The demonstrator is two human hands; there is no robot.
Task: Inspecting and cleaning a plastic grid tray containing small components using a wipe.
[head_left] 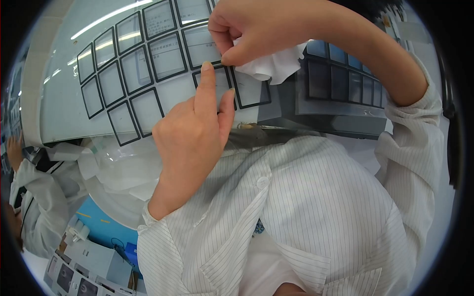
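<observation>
- Holds a crumpled white cloth [276,66] in the right hand [254,29], bunched beneath the palm, with thumb and fingers drawn narrow.
- Grasps nothing visible with the left hand [190,128]; points the index finger forward over a black-edged panel [220,81], with a wide space between finger and thumb (cannot confirm firm contact from above).
- Has that panel directly ahead of the left thumb's crook, just left of the cloth and near the right fingertips.
- Seems, as a judgement, partway through going over the panels with the cloth.
- Has rows of other black-edged panels [134,69] already laid out flat on the table [59,118], left of both grips and ahead of them.
- Cannot tell wiped panels from unwiped ones, so cannot count what is left.
- Has dark panels [340,81] in close rows right of the cloth grip, untouched by either hand; cannot judge whether finished or waiting.
</observation>
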